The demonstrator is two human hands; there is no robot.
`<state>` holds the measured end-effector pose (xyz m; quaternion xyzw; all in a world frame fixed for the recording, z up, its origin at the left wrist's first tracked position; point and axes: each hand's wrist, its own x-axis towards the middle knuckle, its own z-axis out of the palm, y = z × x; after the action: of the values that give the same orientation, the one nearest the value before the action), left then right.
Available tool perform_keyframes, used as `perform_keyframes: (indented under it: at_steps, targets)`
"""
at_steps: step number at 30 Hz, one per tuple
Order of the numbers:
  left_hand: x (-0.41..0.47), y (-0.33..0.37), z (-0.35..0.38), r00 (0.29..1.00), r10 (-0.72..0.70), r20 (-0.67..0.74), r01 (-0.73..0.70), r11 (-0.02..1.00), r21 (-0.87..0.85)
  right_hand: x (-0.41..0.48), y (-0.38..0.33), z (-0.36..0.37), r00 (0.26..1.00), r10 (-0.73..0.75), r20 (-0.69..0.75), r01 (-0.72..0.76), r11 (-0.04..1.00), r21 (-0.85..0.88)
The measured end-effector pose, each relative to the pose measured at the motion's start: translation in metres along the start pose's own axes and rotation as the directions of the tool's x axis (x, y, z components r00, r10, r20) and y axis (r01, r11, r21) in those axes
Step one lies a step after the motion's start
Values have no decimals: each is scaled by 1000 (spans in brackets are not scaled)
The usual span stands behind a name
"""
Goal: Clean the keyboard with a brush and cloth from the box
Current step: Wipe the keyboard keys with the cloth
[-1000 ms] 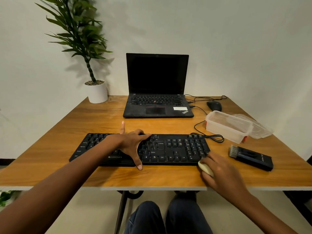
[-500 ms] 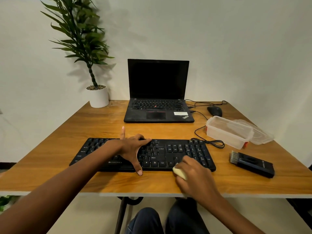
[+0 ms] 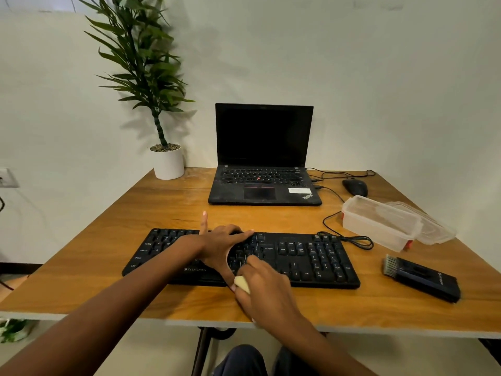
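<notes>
Wiping seems underway: our right hand [image 3: 267, 289] clutches a pale yellow cloth [image 3: 242, 284] at the near edge of the black plastic keyboard [image 3: 311, 256], while our left hand [image 3: 219, 245] lies spread across its keys. The dark bristled brush [image 3: 423, 278] lies idle to the right.

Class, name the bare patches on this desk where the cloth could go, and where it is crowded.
Bare: wood between keyboard and laptop; wood left of the keyboard, toward the plant pot. Crowded: right side, holding box, brush, mouse, cable.

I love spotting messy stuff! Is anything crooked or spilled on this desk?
Nothing spilled or broken. The brush lies slanted on the right, and the clear box sits open with its lid beside it.
</notes>
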<state>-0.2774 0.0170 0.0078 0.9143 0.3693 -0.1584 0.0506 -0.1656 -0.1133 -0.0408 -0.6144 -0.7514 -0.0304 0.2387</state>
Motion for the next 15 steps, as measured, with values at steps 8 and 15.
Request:
perform_keyframes:
  at_steps: [8,15]
  targets:
    - [-29,-52,1,982,-109,156,126,987,-101,-28,38,-20,994,107,22,-108,994,14]
    - [-23,-50,-3,983,-122,138,129,990,-49,-4,8,-6,999,10,40,-11,1000,21]
